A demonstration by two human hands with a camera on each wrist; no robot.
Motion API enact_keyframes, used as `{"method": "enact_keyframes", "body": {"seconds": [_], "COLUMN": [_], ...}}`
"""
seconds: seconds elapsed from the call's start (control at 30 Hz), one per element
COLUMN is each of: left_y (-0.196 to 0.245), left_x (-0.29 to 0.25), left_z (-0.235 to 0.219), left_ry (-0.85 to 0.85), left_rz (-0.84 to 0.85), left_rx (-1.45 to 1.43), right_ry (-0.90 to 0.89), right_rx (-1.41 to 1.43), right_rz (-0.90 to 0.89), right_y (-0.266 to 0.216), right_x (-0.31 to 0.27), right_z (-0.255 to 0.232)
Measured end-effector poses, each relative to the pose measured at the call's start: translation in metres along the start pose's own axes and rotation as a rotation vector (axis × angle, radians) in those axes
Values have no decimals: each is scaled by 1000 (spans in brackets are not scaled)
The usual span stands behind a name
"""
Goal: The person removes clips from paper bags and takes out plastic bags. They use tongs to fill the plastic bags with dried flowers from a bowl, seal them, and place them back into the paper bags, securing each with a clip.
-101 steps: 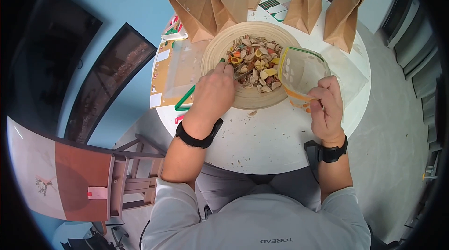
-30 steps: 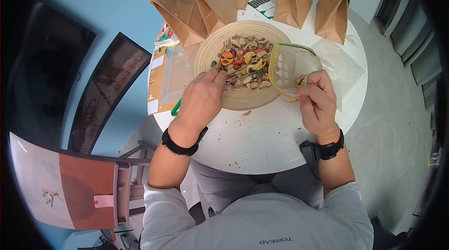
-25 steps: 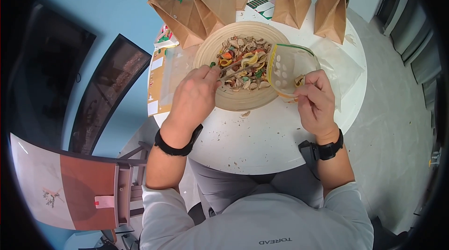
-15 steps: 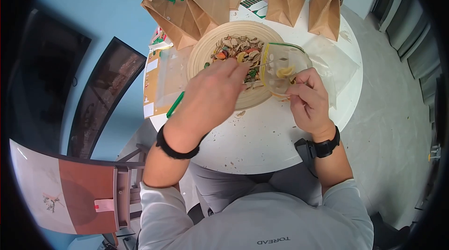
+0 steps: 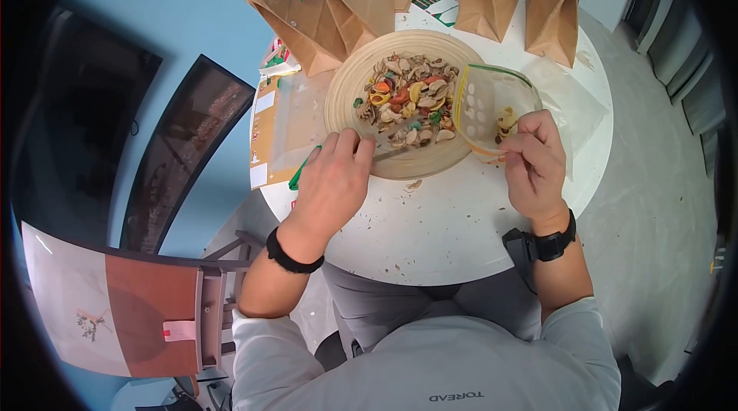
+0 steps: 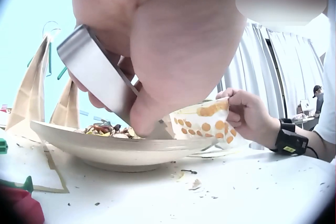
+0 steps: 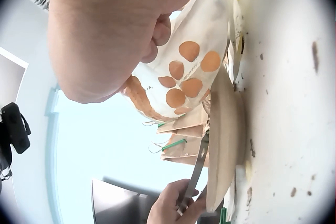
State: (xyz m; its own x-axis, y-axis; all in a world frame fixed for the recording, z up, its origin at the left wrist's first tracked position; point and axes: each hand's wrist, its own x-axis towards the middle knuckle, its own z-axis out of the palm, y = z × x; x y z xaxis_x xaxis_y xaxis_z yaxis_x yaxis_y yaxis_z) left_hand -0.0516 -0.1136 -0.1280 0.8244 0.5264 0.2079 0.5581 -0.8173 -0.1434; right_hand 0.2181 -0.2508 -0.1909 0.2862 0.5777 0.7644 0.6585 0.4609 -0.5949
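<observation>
Fingers of L hand [image 5: 332,184] grip metal tongs [image 6: 97,71]; dried mix [image 5: 415,92] on plate [image 5: 346,76] upper R of them, upper ctr of head view. R hand [image 5: 536,169] pinches pouch [image 5: 480,107] rim, pouch mostly up-L.

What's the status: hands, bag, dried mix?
Left hand gripping metal tongs over plate. Right hand pinching open bag, some pieces inside. Dried mix heaped on plate; nothing seen blocking bag's mouth.

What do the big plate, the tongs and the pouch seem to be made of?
Plate: dull tan bamboo or wood, judging by its fine concentric rings. Tongs: smooth silvery metal, perhaps steel, given their sheen. Pouch: probably thin, smooth plastic, since it's see-through.
</observation>
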Motion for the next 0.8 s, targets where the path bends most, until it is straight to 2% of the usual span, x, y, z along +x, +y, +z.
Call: {"method": "enact_keyframes", "body": {"seconds": [0.07, 0.17, 0.47, 0.8], "left_y": [-1, -10, -19, -7], "left_x": [9, 17, 15, 21], "left_z": [2, 10, 25, -12], "left_ry": [-4, -20, 106, 179], "left_rz": [-59, -55, 15, 25], "left_rx": [59, 65, -3, -23], "right_ry": [-9, -23, -47, -91], "right_rx": [13, 32, 56, 64], "right_rz": [-2, -8, -10, -4], "right_y": [1, 1, 1, 1], "right_x": [0, 1, 1, 2], "right_z": [1, 1, 0, 0]}}
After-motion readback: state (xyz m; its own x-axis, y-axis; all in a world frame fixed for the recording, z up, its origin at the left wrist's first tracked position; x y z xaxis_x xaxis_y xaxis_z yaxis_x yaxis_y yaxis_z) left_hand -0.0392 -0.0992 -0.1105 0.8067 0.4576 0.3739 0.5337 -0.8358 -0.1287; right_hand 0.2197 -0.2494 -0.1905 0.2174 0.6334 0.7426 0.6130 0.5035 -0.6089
